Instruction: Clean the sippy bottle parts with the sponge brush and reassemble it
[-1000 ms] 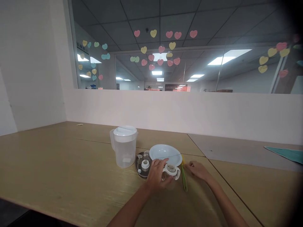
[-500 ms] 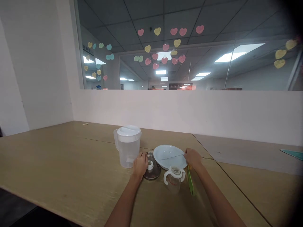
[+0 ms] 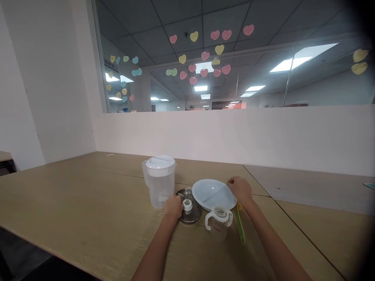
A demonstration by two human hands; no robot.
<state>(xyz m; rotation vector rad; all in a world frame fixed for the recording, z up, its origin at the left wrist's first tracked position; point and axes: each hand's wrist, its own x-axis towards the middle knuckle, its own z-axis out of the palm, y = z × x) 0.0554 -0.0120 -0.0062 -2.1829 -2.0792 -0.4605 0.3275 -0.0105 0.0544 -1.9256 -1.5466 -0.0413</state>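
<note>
My right hand point(image 3: 240, 190) pinches one end of a thin rod point(image 3: 216, 192), which slants down over a white plate point(image 3: 197, 187). My left hand point(image 3: 173, 207) is curled closed at the left edge of a round metal dish point(image 3: 193, 219); what its fingers hold, if anything, is hidden. On the dish stand a white bottle collar with a nipple point(image 3: 187, 204) and a clear dome cap point(image 3: 188, 192). In front of the plate stands an open baby bottle with two white handles point(image 3: 219, 223). Beside it lies a green-handled brush point(image 3: 240, 226), its head partly hidden by the plate and my right hand.
A clear pitcher with a white lid point(image 3: 161, 179) stands just behind my left hand. The wooden table point(image 3: 88, 210) meets a white wall under a window with heart-shaped notes. Table seams run on the right; a teal object point(image 3: 369, 185) lies at the far right edge.
My left hand has drawn slightly down and left, off the clear cap, showing more of the dish. My right hand has risen a little, and the rod slants more steeply. The view has shifted slightly.
</note>
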